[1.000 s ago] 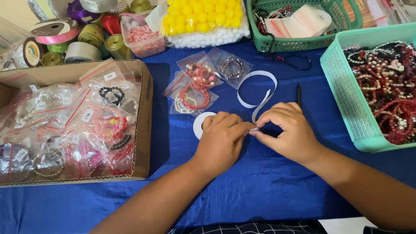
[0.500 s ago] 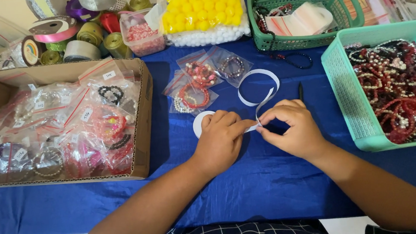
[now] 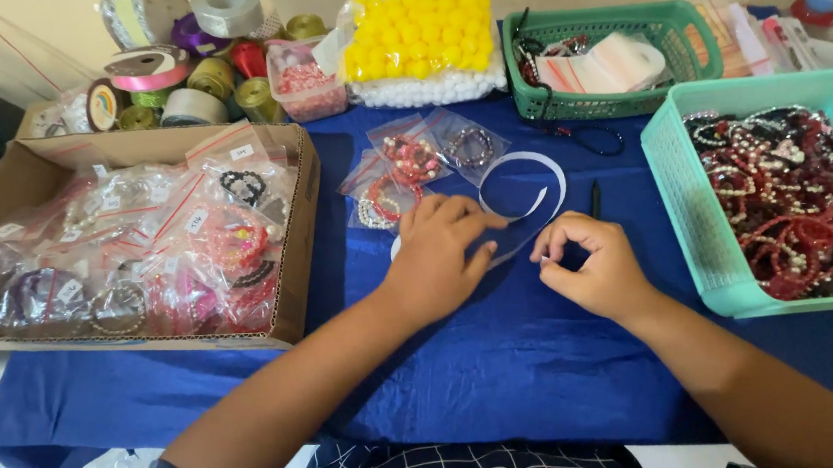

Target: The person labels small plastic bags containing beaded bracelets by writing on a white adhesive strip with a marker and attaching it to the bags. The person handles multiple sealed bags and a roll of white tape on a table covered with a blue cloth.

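Head view, looking down on a bench (image 3: 509, 376) covered with a blue cloth.

Left hand (image 3: 439, 257): palm down on the cloth, fingers together and pressed flat over one end of a white ribbon (image 3: 531, 169). A small white disc, possibly a tape roll, peeks out under the hand; too hidden to be sure.

Right hand (image 3: 595, 269): thumb and forefinger pinched together at the near side of the ribbon. Whether they hold the ribbon end or something thinner, I cannot tell. Other fingers curled in.

Ribbon: lies in the middle of the bench, just beyond both hands, curled into an open loop with its tail running back toward the fingers. A thin dark pen (image 3: 594, 198) lies just right of the loop.

Surroundings:
- Small clear bags of bead bracelets (image 3: 410, 164) just beyond the left hand.
- Cardboard box (image 3: 304, 264) at left, filled with bagged bracelets.
- Light teal basket (image 3: 682, 231) at right, heaped with loose bracelets, unbagged.
- Green basket (image 3: 616, 101) at back with papers and small packets.
- Bag of yellow pompoms (image 3: 419, 38) and ribbon spools (image 3: 187, 78) along the far edge.

Progress, judged from the layout: many bracelets already bagged in the box, a few bags out on the cloth, a large heap loose in the teal basket. The ribbon is not yet tied or fixed to anything visible; it lies loose.
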